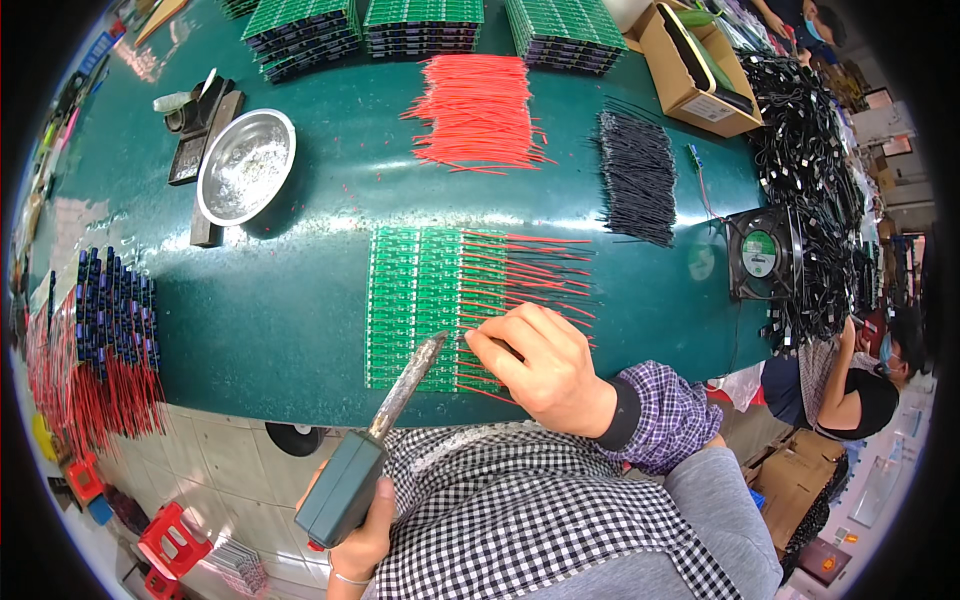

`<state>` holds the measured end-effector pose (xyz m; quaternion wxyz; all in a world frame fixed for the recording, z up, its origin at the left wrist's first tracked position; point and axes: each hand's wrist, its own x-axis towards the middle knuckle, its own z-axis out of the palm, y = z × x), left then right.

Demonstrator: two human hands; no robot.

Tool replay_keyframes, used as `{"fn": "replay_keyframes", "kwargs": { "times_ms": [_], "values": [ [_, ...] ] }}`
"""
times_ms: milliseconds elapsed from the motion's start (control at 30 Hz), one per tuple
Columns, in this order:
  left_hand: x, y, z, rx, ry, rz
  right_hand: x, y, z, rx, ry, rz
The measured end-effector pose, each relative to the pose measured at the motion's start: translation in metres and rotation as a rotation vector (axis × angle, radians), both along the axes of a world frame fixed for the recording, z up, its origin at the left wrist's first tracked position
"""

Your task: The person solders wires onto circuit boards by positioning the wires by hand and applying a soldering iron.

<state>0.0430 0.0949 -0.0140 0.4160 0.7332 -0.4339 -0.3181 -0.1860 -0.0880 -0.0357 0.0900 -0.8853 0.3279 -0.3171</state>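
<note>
My left hand (362, 540) grips the dark green handle of a soldering iron (385, 430), whose tip reaches the lower right part of a green circuit board panel (412, 290) lying on the dark green table (290, 290). My right hand (540, 365) rests on the panel's right edge, fingers pinched on a thin red wire (480, 388) right beside the iron's tip. Several red wires (535, 265) stick out in a row from the panel's right side.
A loose pile of red wires (478, 108) and one of black wires (638, 178) lie further back. A metal bowl (245, 165) stands at the left, stacked boards (420, 25) at the far edge, a small fan (762, 255) at the right. Another person (850, 385) sits at right.
</note>
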Motion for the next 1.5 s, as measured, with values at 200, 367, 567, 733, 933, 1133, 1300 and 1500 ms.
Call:
{"fn": "replay_keyframes", "kwargs": {
  "times_ms": [200,367,567,733,933,1133,1300,1500],
  "values": [
    [0.001,0.007,0.0,0.063,0.042,-0.03,-0.001,0.001,0.0,0.007,0.022,0.0],
    [-0.002,0.009,0.004,0.114,0.01,-0.025,-0.001,0.002,0.0,0.012,0.031,-0.006],
    [-0.009,0.006,0.0,0.026,-0.047,0.072,-0.001,0.005,0.003,-0.037,-0.094,0.011],
    [-0.009,0.005,0.001,0.012,-0.065,0.013,-0.002,0.007,0.0,-0.01,-0.051,0.023],
    [-0.01,-0.001,0.002,-0.02,-0.061,-0.039,-0.001,0.008,0.001,0.008,-0.027,0.025],
    [-0.012,-0.006,0.005,-0.038,-0.082,-0.058,-0.001,0.008,0.001,0.017,-0.019,0.027],
    [-0.011,-0.005,0.004,-0.022,-0.089,-0.076,-0.001,0.008,0.0,0.02,-0.012,0.021],
    [-0.008,0.009,-0.005,0.023,-0.044,-0.005,0.0,0.009,0.0,0.02,-0.015,0.019]
  ]
}}
